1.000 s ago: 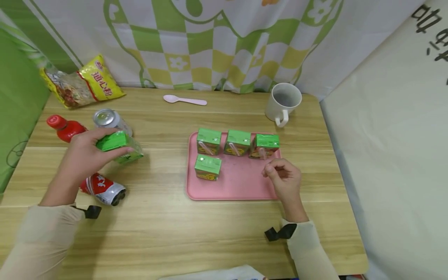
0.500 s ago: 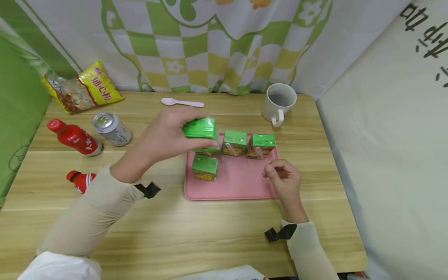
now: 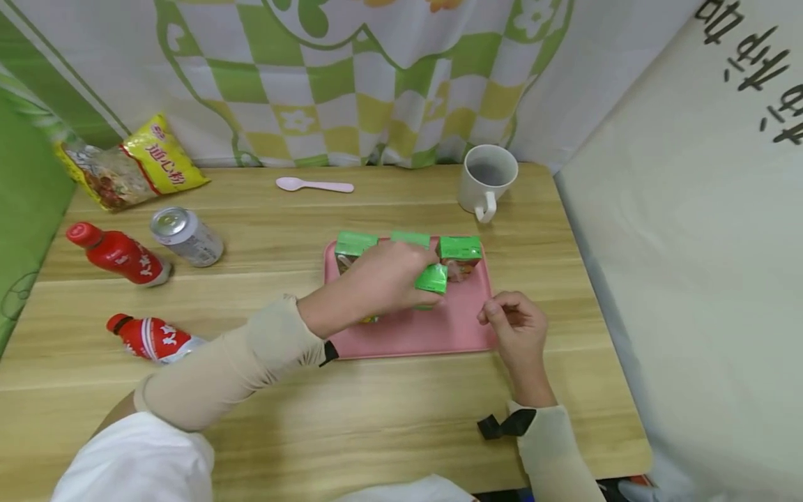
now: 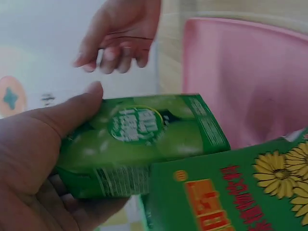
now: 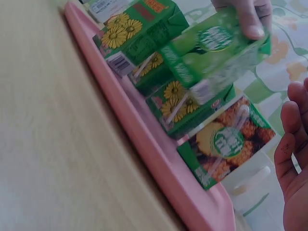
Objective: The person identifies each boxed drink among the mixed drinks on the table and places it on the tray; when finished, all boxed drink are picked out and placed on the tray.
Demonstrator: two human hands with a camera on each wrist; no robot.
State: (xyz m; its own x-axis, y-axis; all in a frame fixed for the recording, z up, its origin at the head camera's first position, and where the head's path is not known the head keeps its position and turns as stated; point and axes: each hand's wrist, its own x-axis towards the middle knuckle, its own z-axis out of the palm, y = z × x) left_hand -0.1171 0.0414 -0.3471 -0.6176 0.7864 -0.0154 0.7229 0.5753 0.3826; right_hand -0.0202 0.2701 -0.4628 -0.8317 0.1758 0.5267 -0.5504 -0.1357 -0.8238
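My left hand [image 3: 379, 279] grips a green juice carton [image 4: 139, 127] between thumb and fingers, above the middle of a pink tray [image 3: 414, 341]. In the right wrist view this carton is tilted, over the cartons standing on the tray. Behind the hand, a green-topped carton [image 3: 355, 242] stands at the tray's back left, a second [image 3: 410, 238] at its middle and a brown-fronted pineapple carton [image 5: 226, 144] at its back right. A front-left chrysanthemum carton [image 5: 137, 29] is mostly hidden by the hand in the head view. My right hand [image 3: 521, 328], fingers loosely curled, holds nothing beside the tray's right edge.
A white mug [image 3: 488, 181] and a pink spoon [image 3: 315, 185] are at the back. To the left are a yellow food bag [image 3: 134, 167], a silver can [image 3: 188, 237], a standing red bottle [image 3: 122, 256] and a lying red bottle [image 3: 153, 339], partly behind the left sleeve.
My left hand has carried the green juice carton from beside the can, rightward across the table, to over the tray's middle. The right hand has stayed by the tray's right edge.
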